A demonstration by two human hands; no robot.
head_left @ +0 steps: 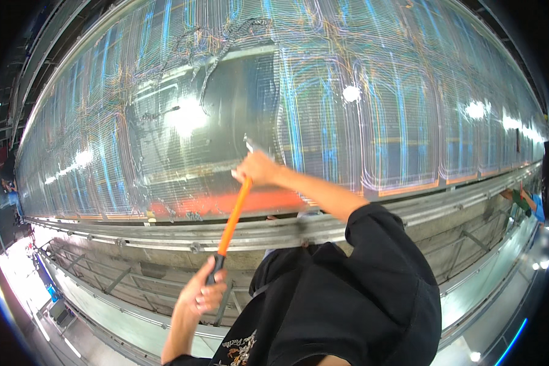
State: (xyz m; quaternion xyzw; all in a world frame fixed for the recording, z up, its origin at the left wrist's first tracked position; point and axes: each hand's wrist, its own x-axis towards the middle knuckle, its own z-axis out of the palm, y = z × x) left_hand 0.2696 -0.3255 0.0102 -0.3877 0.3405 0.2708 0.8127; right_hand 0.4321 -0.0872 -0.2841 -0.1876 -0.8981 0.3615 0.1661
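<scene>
Orange-handled tool (pixel 235 213) in two hands: left hand (pixel 202 294), right hand (pixel 257 168).

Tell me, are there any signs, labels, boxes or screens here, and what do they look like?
Print on the black shirt: bottom edge, small pale drawing with lettering.
No boxes, signs or screens show. The big shiny sheet ahead, striped with blue and orange, carries no label that I can see.
</scene>
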